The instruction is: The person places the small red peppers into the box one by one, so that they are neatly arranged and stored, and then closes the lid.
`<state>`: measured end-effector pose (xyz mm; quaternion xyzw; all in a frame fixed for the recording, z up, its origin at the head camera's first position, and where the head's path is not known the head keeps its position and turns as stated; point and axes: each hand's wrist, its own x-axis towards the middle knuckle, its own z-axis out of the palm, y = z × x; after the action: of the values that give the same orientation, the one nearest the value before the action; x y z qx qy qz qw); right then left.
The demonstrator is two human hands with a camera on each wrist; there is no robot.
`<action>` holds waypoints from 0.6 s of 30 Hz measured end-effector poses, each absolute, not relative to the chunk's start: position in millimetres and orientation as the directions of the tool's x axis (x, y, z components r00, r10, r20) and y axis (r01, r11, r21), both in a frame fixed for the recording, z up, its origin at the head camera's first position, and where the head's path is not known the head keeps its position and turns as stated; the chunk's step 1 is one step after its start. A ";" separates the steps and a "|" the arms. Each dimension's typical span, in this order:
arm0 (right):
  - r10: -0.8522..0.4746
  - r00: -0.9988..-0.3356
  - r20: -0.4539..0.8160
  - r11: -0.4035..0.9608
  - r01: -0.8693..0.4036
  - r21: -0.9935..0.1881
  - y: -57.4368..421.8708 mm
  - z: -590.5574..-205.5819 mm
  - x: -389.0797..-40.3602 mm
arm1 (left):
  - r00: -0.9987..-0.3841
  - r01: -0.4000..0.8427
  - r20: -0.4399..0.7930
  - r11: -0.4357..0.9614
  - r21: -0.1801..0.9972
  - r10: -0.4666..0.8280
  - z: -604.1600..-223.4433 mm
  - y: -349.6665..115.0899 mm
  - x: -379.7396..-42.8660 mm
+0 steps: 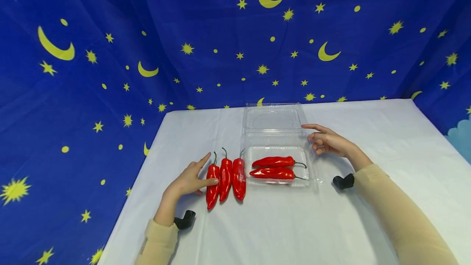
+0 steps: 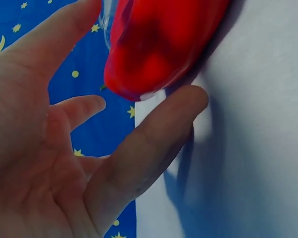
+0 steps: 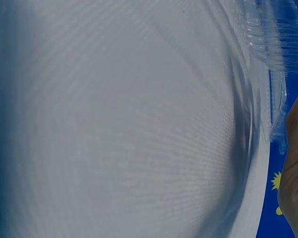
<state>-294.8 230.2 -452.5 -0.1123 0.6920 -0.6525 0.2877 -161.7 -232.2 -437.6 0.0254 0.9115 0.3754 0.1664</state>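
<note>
Three red chili peppers (image 1: 225, 179) with green stems lie side by side on the white cloth. My left hand (image 1: 189, 179) is at the leftmost chili pepper (image 1: 212, 191), its thumb reaching over it in the head view. In the left wrist view the fingers spread around a chili pepper's rounded end (image 2: 149, 64). Two more chili peppers (image 1: 273, 173) lie in the base of a clear plastic clamshell box (image 1: 254, 150), stems pointing right. My right hand (image 1: 329, 140) is beside the box's right side, index finger stretched toward the hinge and the other fingers loosely bent.
The box's clear lid (image 1: 272, 120) lies folded back toward the rear edge of the table (image 1: 279, 224). A blue curtain (image 1: 220, 19) with yellow moons and stars hangs behind and at the sides. Black wrist mounts (image 1: 343, 181) stick out below both hands.
</note>
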 end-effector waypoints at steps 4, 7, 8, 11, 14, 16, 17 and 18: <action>-0.526 -0.812 -0.251 0.124 0.219 -0.968 228.9 -454.1 -294.8 | -0.947 -0.093 -0.285 0.721 0.686 0.149 -437.3 -227.9 -155.5; -0.532 -0.808 -0.254 0.113 0.229 -0.967 228.8 -455.1 -293.6 | -0.947 -0.095 -0.288 0.731 0.676 0.143 -437.4 -225.0 -152.4; -0.535 -0.806 -0.254 0.109 0.233 -0.966 228.8 -455.4 -293.2 | -0.947 -0.095 -0.289 0.735 0.672 0.142 -437.8 -224.3 -151.7; -0.540 -0.803 -0.252 0.100 0.237 -0.966 228.7 -455.6 -292.2 | -0.948 -0.091 -0.286 0.745 0.660 0.138 -439.5 -222.2 -151.1; -0.541 -0.805 -0.242 0.089 0.232 -0.969 228.7 -455.1 -292.3 | -0.951 -0.075 -0.274 0.753 0.653 0.142 -440.5 -220.9 -151.3; -0.542 -0.806 -0.238 0.085 0.229 -0.970 228.7 -454.6 -292.6 | -0.953 -0.068 -0.268 0.760 0.647 0.142 -440.2 -220.3 -151.3; -0.543 -0.806 -0.236 0.083 0.228 -0.970 228.8 -454.5 -292.7 | -0.954 -0.062 -0.264 0.765 0.641 0.143 -439.8 -220.1 -151.4; -0.543 -0.806 -0.235 0.082 0.227 -0.970 228.9 -454.4 -292.8 | -0.954 -0.058 -0.261 0.769 0.636 0.144 -439.4 -219.9 -151.3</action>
<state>-292.8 228.9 -454.4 -0.1169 0.6766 -0.6673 0.2886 -151.3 -219.9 -439.4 0.0232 0.9286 0.3389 0.1492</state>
